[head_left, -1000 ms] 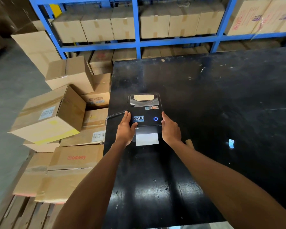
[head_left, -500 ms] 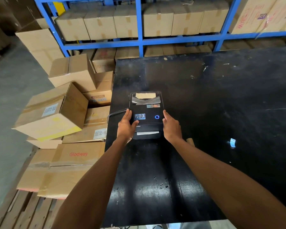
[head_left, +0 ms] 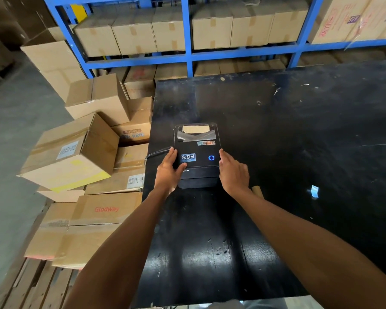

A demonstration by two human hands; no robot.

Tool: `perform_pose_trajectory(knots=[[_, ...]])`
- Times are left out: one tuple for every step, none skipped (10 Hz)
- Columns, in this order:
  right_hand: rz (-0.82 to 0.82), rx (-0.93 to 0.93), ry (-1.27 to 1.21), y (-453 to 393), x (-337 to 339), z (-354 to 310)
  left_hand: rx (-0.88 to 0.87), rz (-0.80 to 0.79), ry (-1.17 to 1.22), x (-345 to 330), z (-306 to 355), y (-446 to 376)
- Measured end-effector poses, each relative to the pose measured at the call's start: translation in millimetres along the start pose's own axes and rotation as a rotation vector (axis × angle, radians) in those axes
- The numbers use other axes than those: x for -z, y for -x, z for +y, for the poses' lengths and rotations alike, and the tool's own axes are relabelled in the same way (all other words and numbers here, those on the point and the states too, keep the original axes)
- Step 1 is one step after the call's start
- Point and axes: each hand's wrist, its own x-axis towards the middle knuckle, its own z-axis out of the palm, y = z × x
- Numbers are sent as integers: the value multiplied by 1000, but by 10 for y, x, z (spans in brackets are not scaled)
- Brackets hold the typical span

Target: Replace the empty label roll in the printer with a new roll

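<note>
A black label printer (head_left: 197, 152) with a lit blue ring button stands near the left edge of the black table (head_left: 299, 130), its lid down. Through the lid's window a brown cardboard core (head_left: 196, 129) shows. My left hand (head_left: 168, 170) grips the printer's left side, thumb on top beside the logo sticker. My right hand (head_left: 233, 172) rests against the printer's right side with fingers together. A brown cardboard tube (head_left: 257, 191) lies on the table just behind my right wrist, partly hidden. No label sticks out of the front slot.
A black cable (head_left: 153, 153) leaves the printer's left side over the table edge. A small blue-white scrap (head_left: 314, 191) lies to the right. Stacked cardboard boxes (head_left: 76, 157) sit on a pallet to the left; blue shelving (head_left: 187, 41) with boxes stands behind.
The white label that stuck out of the printer's front slot a second ago has drawn back in and is gone from view. Both hands stay at the printer's sides.
</note>
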Motion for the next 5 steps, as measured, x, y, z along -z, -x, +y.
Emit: perform_pose_trajectory(knots=[[16, 29, 21, 3, -3, -1, -27, -18, -33, 11, -21, 12], [42, 69, 37, -11, -20, 32, -68, -43, -126, 17, -96, 5], [-3, 95, 47, -9, 0, 65, -67, -88, -227, 91, -92, -16], [-76, 81, -21, -150, 99, 109, -68, -135, -169, 224, -16, -88], [-72, 50, -266, -132, 350, 214, 46, -23, 94, 353, -88, 156]])
